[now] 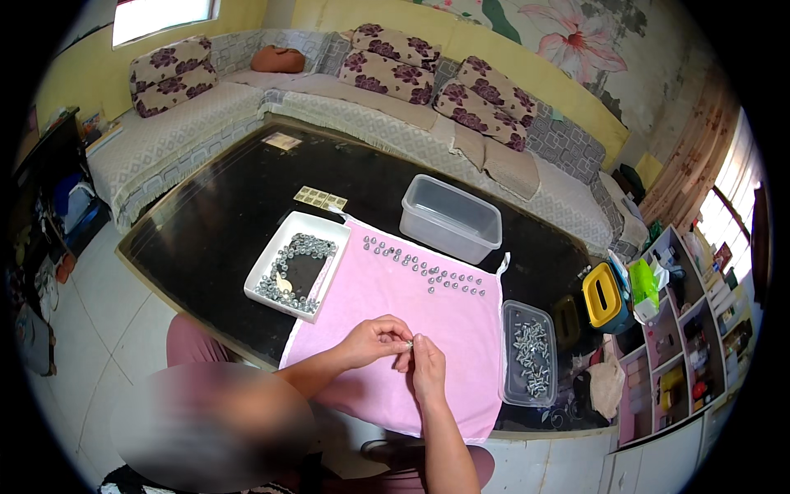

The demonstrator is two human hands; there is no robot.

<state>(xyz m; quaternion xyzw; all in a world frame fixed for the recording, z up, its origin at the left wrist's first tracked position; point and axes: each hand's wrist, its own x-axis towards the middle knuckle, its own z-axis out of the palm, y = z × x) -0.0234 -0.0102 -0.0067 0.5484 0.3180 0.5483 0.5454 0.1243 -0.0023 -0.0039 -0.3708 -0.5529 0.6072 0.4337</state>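
Over the pink cloth [370,288], my left hand [374,342] and my right hand [428,366] meet, fingertips pinched together on a small shiny metal fastener [410,345]. Its exact shape is mostly hidden by the fingers. Along the cloth's far side stand several small silvery fasteners [424,267] in slanting rows. To the left, a white tray [253,284] holds many small round grey metal pieces [309,245] and a pale flat scrap. On the right, a clear plastic box [550,317] contains many loose bolts [533,354].
An open translucent bin [451,239] stands beyond the cloth on the black table [206,214]. A gold card [321,198] lies left of it. At the table's right are a yellow-topped container [603,296] and a pink shelf [658,354]. Behind runs a long sofa [346,103].
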